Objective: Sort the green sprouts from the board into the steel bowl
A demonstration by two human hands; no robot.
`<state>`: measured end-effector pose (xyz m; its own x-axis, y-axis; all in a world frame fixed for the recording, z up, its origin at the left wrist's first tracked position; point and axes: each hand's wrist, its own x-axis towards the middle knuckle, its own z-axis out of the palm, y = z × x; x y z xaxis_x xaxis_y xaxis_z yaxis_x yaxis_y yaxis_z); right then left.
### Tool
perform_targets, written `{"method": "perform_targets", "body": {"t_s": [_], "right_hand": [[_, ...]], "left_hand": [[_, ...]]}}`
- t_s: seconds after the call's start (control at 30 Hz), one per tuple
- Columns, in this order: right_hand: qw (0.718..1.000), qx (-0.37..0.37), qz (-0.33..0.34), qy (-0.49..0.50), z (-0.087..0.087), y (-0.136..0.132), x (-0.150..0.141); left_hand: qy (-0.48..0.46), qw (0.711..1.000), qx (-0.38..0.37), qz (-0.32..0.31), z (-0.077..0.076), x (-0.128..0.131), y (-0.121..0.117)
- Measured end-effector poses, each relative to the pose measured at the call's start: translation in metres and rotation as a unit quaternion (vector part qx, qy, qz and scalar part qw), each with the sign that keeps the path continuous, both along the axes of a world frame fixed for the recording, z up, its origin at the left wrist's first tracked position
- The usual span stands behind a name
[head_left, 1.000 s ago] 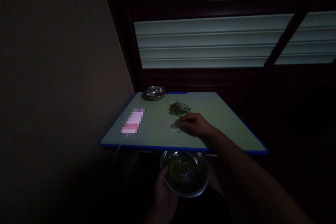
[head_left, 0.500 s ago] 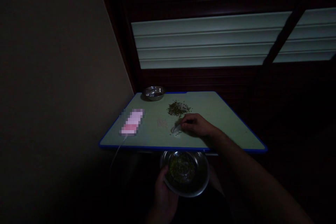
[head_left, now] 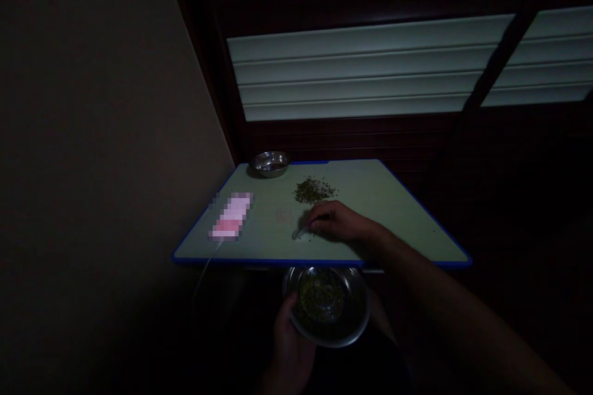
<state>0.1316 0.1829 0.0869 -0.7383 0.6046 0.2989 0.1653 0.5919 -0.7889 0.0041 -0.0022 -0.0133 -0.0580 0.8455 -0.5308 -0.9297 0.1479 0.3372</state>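
Note:
Below the table's front edge, my left hand (head_left: 293,339) grips the rim of a metal bowl (head_left: 340,338) that holds a layer of small green beans or seeds (head_left: 319,299). Over the tabletop, my right hand (head_left: 334,219) is closed on a small pale spoon (head_left: 301,232), its tip low over the surface. A few dark grains lie by the spoon. Just beyond my right hand spreads a pile of green beans mixed with white grains (head_left: 315,189). Left of the spoon lies a thin patch of pinkish grains (head_left: 284,216).
The light green table (head_left: 393,210) has a blue edge. A second metal bowl (head_left: 269,165) stands at its back left corner. A blurred-out phone (head_left: 233,216) with a white cable (head_left: 204,271) lies at the left. A wall (head_left: 115,105) rises on the left, dark wooden panels behind.
My right hand has moved a little left with the spoon, whose tip now points further left and lower. My left hand and the bowl stay nearly still.

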Motion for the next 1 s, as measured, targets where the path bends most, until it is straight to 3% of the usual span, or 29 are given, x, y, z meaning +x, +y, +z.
{"method": "perform_targets", "body": {"t_s": [0.2, 0.4, 0.63, 1.0], "right_hand": [[0.999, -0.017, 0.03, 0.017, -0.001, -0.003, 0.009], [0.984, -0.117, -0.135, 0.015, 0.006, -0.002, 0.026], [0.969, -0.143, -0.198, -0.018, 0.01, 0.009, 0.046], [0.962, -0.15, -0.206, -0.099, -0.002, 0.007, 0.022]], "left_hand": [[-0.009, 1.0, -0.028, -0.004, 0.004, -0.001, 0.0], [-0.004, 1.0, -0.02, 0.003, 0.006, -0.001, 0.0], [-0.003, 1.0, -0.028, 0.014, 0.012, 0.001, 0.001], [-0.009, 0.999, -0.014, 0.032, 0.011, 0.0, 0.003]]}}
